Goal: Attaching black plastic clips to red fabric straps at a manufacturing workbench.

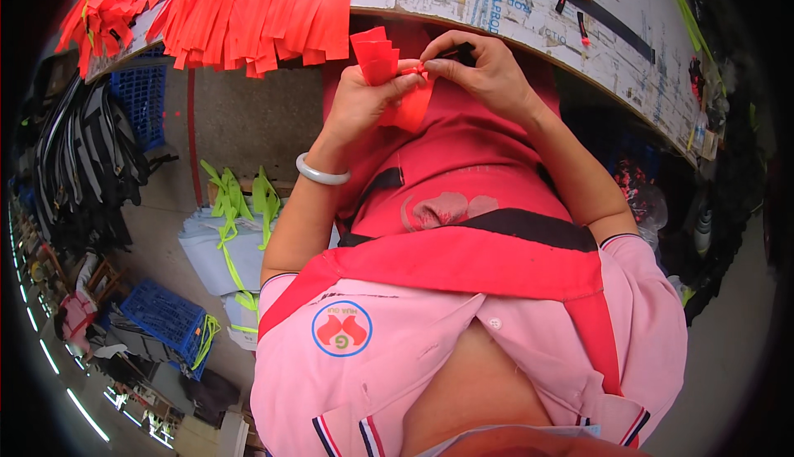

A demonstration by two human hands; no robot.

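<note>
In front of the worktable edge, my left hand is closed around a small folded bunch of bright orange-red fabric strips. One end of the bunch stands up above the fingers, and another part hangs below them over my red apron. My right hand meets it from the right, thumb and forefinger pinched at a small red bit beside the strips. A small black strip shows between the right fingers; how it joins the red bit is hidden.
Many long orange-red strips hang over the worktable's left edge. Small black pieces with red tips lie on its right side. Blue crates, black goods and pale sheets tied with yellow-green bands stand at left.
</note>
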